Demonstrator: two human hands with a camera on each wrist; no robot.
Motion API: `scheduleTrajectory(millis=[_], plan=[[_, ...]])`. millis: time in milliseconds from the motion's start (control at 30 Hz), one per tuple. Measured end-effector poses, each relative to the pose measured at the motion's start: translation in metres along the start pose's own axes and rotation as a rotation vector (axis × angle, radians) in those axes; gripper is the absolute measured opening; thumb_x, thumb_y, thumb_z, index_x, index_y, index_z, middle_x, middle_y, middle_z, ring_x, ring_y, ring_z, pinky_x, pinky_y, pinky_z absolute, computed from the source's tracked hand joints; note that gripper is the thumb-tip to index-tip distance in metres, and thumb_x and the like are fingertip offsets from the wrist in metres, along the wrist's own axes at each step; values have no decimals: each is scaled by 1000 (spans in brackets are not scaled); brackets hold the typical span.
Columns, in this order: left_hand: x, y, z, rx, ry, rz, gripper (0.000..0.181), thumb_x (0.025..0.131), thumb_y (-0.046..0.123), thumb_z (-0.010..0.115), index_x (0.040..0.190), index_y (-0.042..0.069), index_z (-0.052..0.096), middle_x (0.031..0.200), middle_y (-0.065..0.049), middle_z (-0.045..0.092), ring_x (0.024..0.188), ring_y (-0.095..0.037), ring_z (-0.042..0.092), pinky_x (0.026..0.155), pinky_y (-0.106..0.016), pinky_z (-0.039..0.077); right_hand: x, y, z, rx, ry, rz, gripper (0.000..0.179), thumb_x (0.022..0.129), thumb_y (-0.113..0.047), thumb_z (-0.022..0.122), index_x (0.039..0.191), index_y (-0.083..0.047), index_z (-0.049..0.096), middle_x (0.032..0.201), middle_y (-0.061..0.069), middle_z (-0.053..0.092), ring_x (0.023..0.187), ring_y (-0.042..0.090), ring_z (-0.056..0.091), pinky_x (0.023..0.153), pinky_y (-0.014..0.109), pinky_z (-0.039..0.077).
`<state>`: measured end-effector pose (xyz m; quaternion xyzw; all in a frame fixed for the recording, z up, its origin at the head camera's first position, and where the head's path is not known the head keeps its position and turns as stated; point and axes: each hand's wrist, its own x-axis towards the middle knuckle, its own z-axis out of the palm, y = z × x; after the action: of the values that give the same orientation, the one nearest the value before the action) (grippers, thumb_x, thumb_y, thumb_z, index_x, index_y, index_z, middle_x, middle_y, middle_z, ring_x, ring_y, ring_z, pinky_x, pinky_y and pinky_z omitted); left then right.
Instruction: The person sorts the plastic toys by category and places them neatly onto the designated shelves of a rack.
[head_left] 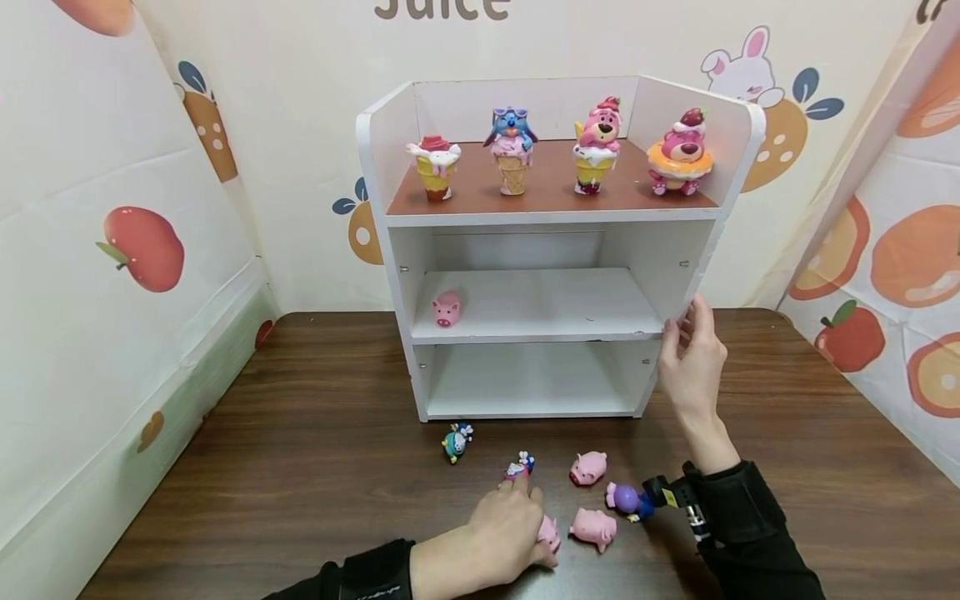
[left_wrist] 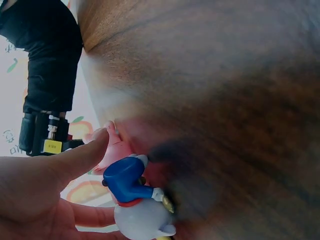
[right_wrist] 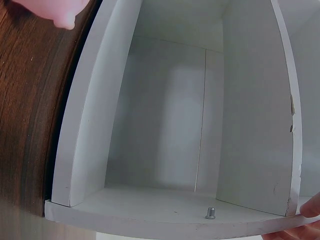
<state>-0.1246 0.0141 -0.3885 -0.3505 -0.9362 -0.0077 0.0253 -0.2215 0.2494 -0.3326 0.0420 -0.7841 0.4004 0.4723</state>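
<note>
In the head view my left hand (head_left: 504,529) reaches low over the table, its fingertips at a small blue, white and red figurine (head_left: 520,468). A pink toy pig (head_left: 550,533) shows beside its thumb, partly covered. In the left wrist view, thumb and fingers stand apart around the blue figurine (left_wrist: 126,180), with the pig (left_wrist: 117,150) behind the thumb. My right hand (head_left: 692,367) grips the front edge of the white shelf unit's (head_left: 525,218) right side panel at the middle shelf. Its fingertips (right_wrist: 295,233) show there in the right wrist view.
Two more pink pigs (head_left: 588,468) (head_left: 593,528), a purple-and-blue figurine (head_left: 628,499) and a teal figurine (head_left: 454,442) lie before the unit. One pig (head_left: 447,308) stands on the middle shelf. Several dessert figurines (head_left: 512,150) line the brown top. Printed wall sheets (head_left: 142,250) surround the table.
</note>
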Motion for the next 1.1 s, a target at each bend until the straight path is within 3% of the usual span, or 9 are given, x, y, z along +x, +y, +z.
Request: scheduleTrajectory(millis=[200,600,867,1100], plan=[[0,0,0,-37,-10,-2,50,64,47,72,87,4,59,83,-9,54,75,-20,54,61,-28,44,0,0,0,-3,0,-2,39,84,9,46,123,4,44,106,25,57,89,36,57,70,3,35],[2,-3,1,-78,33,46,33,66,33,73,76,5,59,73,-5,51,68,-16,53,59,-27,44,0,-1,0,2,2,-10,40,85,9,46,124,2,44,106,25,57,91,37,56,71,4,35],[10,-13,-1,-109,-2,181,23,65,25,73,73,9,60,72,1,48,67,-8,47,61,-21,42,2,-1,0,3,6,-8,40,85,8,46,124,3,45,107,25,57,91,38,57,71,4,36],[17,-20,-2,-209,-81,238,29,63,18,73,88,8,62,79,2,48,70,-4,42,60,-13,37,1,-1,0,9,6,-6,40,84,10,46,123,4,45,106,25,57,90,38,57,71,3,36]])
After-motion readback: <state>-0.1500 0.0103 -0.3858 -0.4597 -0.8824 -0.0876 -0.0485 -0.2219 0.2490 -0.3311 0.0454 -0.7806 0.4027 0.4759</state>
